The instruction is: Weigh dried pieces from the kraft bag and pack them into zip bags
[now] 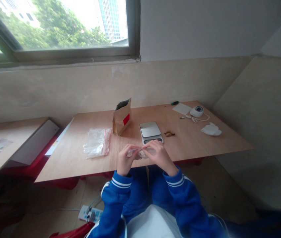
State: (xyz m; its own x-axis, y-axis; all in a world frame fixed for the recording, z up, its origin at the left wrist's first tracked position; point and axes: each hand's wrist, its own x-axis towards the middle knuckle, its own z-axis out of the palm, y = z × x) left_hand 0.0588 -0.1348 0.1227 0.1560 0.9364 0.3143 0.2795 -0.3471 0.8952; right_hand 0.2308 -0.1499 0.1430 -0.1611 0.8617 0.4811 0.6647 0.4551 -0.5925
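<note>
Between my hands, at the table's front edge, is a small clear zip bag [143,154] with some pale contents that I cannot make out. My left hand [125,159] pinches its top edge from one side. The fingers of my right hand [159,154] are closed on the same edge, close to the left fingertips. Just beyond the hands lies a kitchen scale [150,129] with a bare metal plate. To its left stands a brown paper pouch [121,121] with a red label, its top open. A stack of clear zip bags [95,143] lies flat left of the pouch.
Right of the scale is a small brown object [169,133]. Farther right are a white dome camera [196,111] with its cable, a crumpled tissue [211,129], a paper sheet [181,108] and a green-handled screwdriver [174,103]. A power strip [90,214] lies on the floor.
</note>
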